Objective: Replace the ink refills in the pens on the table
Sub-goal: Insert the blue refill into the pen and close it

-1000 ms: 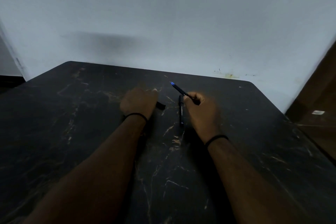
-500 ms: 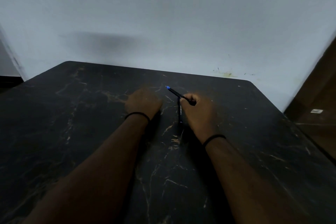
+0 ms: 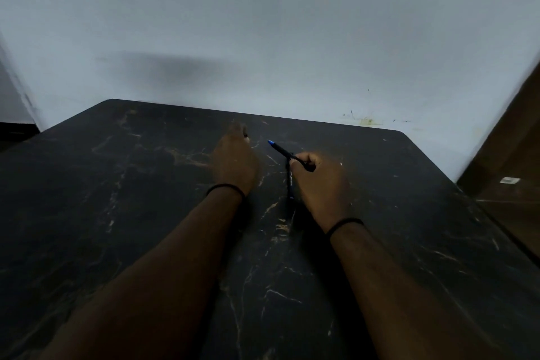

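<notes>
My right hand [image 3: 320,185] is closed around a black pen [image 3: 285,151] whose blue tip points up and to the far left. Just left of that hand a second dark pen [image 3: 290,181] lies flat on the table, running near to far, its near end in the hand's shadow. My left hand [image 3: 235,162] is stretched forward over the table, blurred, its fingertips far of the pens. A small dark speck shows at those fingertips; the frame does not show whether the hand holds anything.
The black marble-patterned table [image 3: 146,213] ends at a pale wall [image 3: 263,38] just beyond my hands. A brown wooden surface [image 3: 514,155] stands past the table's right edge. Both wrists wear thin black bands.
My left hand, which showed a short black piece a second ago, has reached forward and right. My right hand and its pen have stayed nearly in place, the tip dipping slightly.
</notes>
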`<control>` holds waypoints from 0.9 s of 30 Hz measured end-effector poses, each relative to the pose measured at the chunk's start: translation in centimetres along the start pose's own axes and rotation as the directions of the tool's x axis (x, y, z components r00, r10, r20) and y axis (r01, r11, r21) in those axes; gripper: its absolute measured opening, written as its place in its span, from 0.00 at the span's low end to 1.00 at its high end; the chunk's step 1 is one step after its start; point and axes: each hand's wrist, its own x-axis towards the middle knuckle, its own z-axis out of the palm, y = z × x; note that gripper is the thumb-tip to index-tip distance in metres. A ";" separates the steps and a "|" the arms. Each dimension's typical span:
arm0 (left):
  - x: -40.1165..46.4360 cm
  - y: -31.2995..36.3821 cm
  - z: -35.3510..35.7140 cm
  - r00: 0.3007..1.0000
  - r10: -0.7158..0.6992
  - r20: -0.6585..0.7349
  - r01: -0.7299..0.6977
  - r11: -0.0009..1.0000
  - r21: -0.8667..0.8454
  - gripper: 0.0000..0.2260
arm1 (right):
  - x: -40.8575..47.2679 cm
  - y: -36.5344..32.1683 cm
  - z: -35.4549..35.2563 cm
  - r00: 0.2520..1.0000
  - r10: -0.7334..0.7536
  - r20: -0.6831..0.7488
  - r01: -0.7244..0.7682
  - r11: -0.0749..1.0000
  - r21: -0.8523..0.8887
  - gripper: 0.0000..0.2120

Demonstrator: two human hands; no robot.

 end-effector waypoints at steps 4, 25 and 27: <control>0.2 0.4 0.4 0.964 -0.229 0.133 0.265 0.806 -0.529 0.10 | 0.1 0.3 0.0 1.000 0.011 0.006 -0.011 1.000 -0.009 0.04; 1.1 -0.9 -0.4 0.839 -0.399 0.370 0.465 0.172 -0.869 0.12 | -1.0 -1.8 -1.3 0.997 -0.025 0.074 0.027 0.999 -0.018 0.07; 1.1 -0.8 -0.5 0.833 -0.389 0.394 0.468 0.116 -0.876 0.13 | -1.1 -1.9 -1.3 0.995 -0.040 0.091 0.041 0.999 -0.008 0.07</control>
